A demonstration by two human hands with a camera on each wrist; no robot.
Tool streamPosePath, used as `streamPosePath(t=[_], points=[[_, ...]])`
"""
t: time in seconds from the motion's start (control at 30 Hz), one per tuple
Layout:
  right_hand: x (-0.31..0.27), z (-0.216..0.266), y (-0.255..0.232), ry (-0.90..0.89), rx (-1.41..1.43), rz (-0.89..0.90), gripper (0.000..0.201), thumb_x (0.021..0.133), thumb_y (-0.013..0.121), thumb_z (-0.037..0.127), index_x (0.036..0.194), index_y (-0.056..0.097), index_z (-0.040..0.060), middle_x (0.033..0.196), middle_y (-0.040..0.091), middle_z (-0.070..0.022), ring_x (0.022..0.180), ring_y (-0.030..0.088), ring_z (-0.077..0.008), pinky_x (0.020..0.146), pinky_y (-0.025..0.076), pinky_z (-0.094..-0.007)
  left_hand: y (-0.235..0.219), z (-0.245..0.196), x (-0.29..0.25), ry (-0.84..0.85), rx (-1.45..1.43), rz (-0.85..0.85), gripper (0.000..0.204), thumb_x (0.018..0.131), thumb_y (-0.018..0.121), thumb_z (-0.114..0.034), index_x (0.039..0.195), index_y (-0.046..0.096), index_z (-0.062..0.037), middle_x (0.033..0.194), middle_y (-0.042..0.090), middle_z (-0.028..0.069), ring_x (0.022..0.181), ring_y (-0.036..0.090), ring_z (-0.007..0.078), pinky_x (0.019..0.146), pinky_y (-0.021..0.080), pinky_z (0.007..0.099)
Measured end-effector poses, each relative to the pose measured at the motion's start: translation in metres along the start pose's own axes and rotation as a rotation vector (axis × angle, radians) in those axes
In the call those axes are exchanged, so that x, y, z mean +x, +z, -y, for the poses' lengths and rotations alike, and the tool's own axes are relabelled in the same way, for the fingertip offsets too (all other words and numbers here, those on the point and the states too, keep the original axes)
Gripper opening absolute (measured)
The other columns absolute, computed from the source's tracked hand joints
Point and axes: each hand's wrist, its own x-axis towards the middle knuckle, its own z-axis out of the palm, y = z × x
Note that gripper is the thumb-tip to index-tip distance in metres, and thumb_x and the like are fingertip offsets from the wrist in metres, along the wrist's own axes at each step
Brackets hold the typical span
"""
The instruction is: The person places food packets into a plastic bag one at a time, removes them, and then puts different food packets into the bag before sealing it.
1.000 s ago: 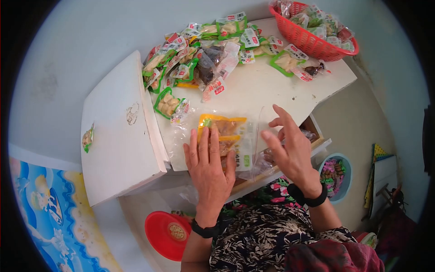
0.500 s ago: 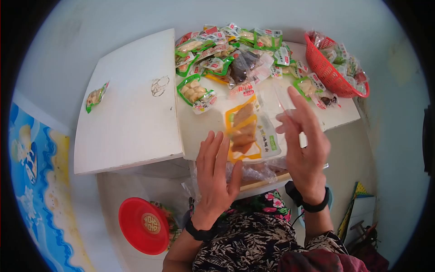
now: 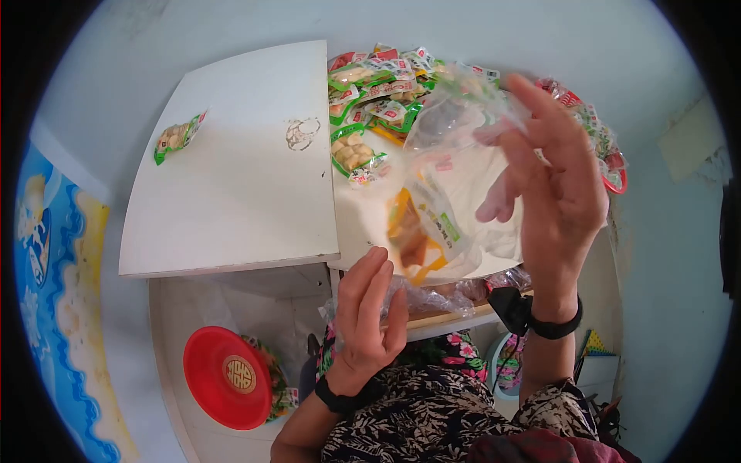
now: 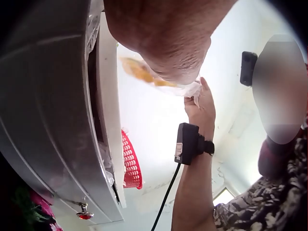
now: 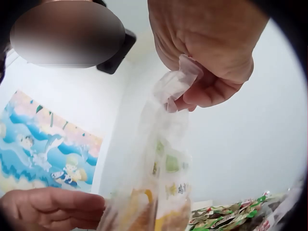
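Observation:
My right hand (image 3: pixel 559 185) is raised over the right of the table and pinches the gathered top of a clear plastic bag (image 5: pixel 175 86). Inside the bag hangs a yellow-edged food packet (image 3: pixel 421 235) with brown pieces in it, tilted and blurred in the head view. Close to the packet's lower left is my left hand (image 3: pixel 370 316), fingers extended and holding nothing. The right wrist view shows this left hand (image 5: pixel 53 207) beside the bag's lower part. From the left wrist, the packet (image 4: pixel 139 70) shows partly behind my left hand (image 4: pixel 163 38).
Green-edged food packets (image 3: pixel 370 85) lie heaped at the table's back, near a red basket (image 3: pixel 614 181). A single packet (image 3: pixel 177 139) lies on the white panel (image 3: pixel 231 201) at left. Below are an open drawer (image 3: pixel 440 312) holding clear plastic and a red basin (image 3: pixel 224 386).
My right hand has risen and moved right, lifting the bagged packet off the table. My left hand has come off the packet and drawn back toward the body. The head view has shifted.

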Motion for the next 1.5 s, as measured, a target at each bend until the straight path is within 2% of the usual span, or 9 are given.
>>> streamPosePath(t=[0.07, 0.1, 0.27, 0.47, 0.67, 0.77, 0.97, 1.37, 1.5], points=[[0.001, -0.004, -0.005, 0.140, 0.093, -0.088, 0.040, 0.106, 0.062, 0.002, 0.146, 0.061, 0.0004, 0.104, 0.078, -0.0113, 0.056, 0.059, -0.0052, 0.050, 0.044, -0.0199, -0.002, -0.002, 0.001, 0.017, 0.002, -0.009, 0.050, 0.095, 0.067, -0.001, 0.143, 0.056, 0.0079, 0.145, 0.060, 0.0254, 0.130, 0.062, 0.0409, 0.108, 0.053, 0.0471], [-0.002, -0.020, -0.016, 0.156, 0.100, -0.054, 0.038, 0.107, 0.063, 0.006, 0.145, 0.061, 0.0042, 0.110, 0.078, -0.0115, 0.068, 0.069, -0.0078, 0.051, 0.045, -0.0199, -0.002, -0.002, 0.002, 0.022, -0.005, -0.004, 0.050, 0.095, 0.067, 0.000, 0.143, 0.056, 0.0075, 0.145, 0.060, 0.0252, 0.130, 0.062, 0.0408, 0.108, 0.053, 0.0472], [-0.050, -0.108, -0.055, 0.511, -0.104, 0.031, 0.038, 0.105, 0.066, 0.007, 0.143, 0.063, 0.0039, 0.106, 0.077, -0.0101, 0.075, 0.071, -0.0107, 0.062, 0.052, -0.0244, 0.002, -0.002, 0.005, -0.025, 0.086, 0.139, 0.052, 0.095, 0.067, -0.004, 0.145, 0.056, 0.0054, 0.146, 0.060, 0.0225, 0.135, 0.058, 0.0420, 0.114, 0.047, 0.0505], [-0.097, -0.137, -0.073, 0.247, -0.591, -0.050, 0.038, 0.096, 0.075, 0.007, 0.134, 0.067, 0.0049, 0.108, 0.075, -0.0097, 0.103, 0.070, -0.0214, 0.079, 0.057, -0.0354, 0.009, -0.001, 0.020, -0.055, 0.304, 0.349, 0.067, 0.095, 0.077, -0.026, 0.150, 0.054, 0.0033, 0.154, 0.054, 0.0211, 0.151, 0.042, 0.0449, 0.124, 0.032, 0.0586], [-0.101, -0.128, -0.073, 0.339, -0.621, -0.041, 0.042, 0.091, 0.082, 0.013, 0.131, 0.069, 0.0071, 0.103, 0.073, -0.0077, 0.098, 0.068, -0.0213, 0.079, 0.055, -0.0350, 0.022, -0.008, 0.047, -0.048, 0.409, 0.517, 0.092, 0.085, 0.088, -0.044, 0.154, 0.049, 0.0027, 0.158, 0.051, 0.0200, 0.156, 0.037, 0.0410, 0.127, 0.026, 0.0627], [-0.096, -0.123, -0.074, 0.711, -0.409, 0.057, 0.032, 0.090, 0.083, 0.013, 0.120, 0.072, 0.0064, 0.098, 0.071, -0.0067, 0.093, 0.065, -0.0188, 0.078, 0.053, -0.0323, 0.029, -0.003, 0.047, -0.118, 0.327, 0.514, 0.086, 0.082, 0.091, -0.037, 0.150, 0.056, 0.0008, 0.152, 0.057, 0.0166, 0.153, 0.043, 0.0366, 0.126, 0.031, 0.0585], [-0.101, -0.124, -0.076, 0.400, -0.422, -0.034, 0.008, 0.093, 0.079, 0.008, 0.098, 0.074, 0.0039, 0.089, 0.067, -0.0039, 0.080, 0.059, -0.0132, 0.076, 0.050, -0.0305, 0.028, 0.001, 0.045, -0.135, 0.143, 0.590, 0.059, 0.081, 0.090, -0.017, 0.135, 0.071, -0.0067, 0.137, 0.064, 0.0070, 0.148, 0.048, 0.0332, 0.121, 0.039, 0.0511], [-0.083, -0.105, -0.091, 0.954, 0.609, 0.042, 0.024, 0.108, 0.060, 0.019, 0.109, 0.073, -0.0017, 0.095, 0.073, -0.0043, 0.082, 0.061, -0.0083, 0.077, 0.048, -0.0244, 0.008, 0.005, 0.061, -0.077, 0.122, 0.721, 0.054, 0.085, 0.083, -0.007, 0.137, 0.067, -0.0057, 0.147, 0.060, 0.0082, 0.153, 0.043, 0.0327, 0.123, 0.041, 0.0477], [-0.082, -0.135, -0.088, 0.538, 0.111, 0.079, 0.020, 0.104, 0.065, 0.016, 0.112, 0.074, 0.0001, 0.096, 0.072, -0.0040, 0.082, 0.060, -0.0089, 0.074, 0.047, -0.0249, 0.009, 0.005, 0.059, -0.086, 0.095, 0.705, 0.053, 0.087, 0.081, -0.006, 0.138, 0.066, -0.0049, 0.149, 0.059, 0.0093, 0.153, 0.043, 0.0334, 0.123, 0.042, 0.0470]])
